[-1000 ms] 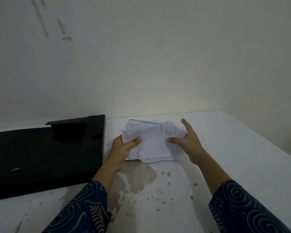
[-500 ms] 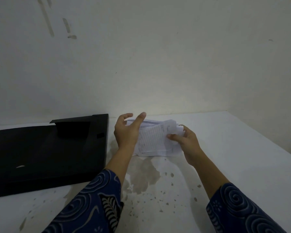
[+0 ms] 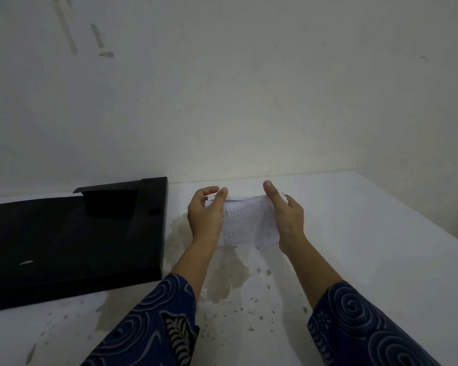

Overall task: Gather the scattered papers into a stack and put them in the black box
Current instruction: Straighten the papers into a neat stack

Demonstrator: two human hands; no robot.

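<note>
Left hand (image 3: 205,220) and right hand (image 3: 288,220) grip opposite side edges of the papers (image 3: 247,224), fingers (image 3: 271,192) clamped on the stack, held above the stained white desk (image 3: 381,233). The open black box (image 3: 72,239) lies just left, apart from them.

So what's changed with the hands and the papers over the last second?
The left hand let go of the papers' left edge, opened, then closed on that side again. The right hand shifted from pinching the top sheet to cupping the right side. The papers went from a loose fan to a squared stack pressed between both hands. The black box stayed open on the table, with no papers in it.
</note>
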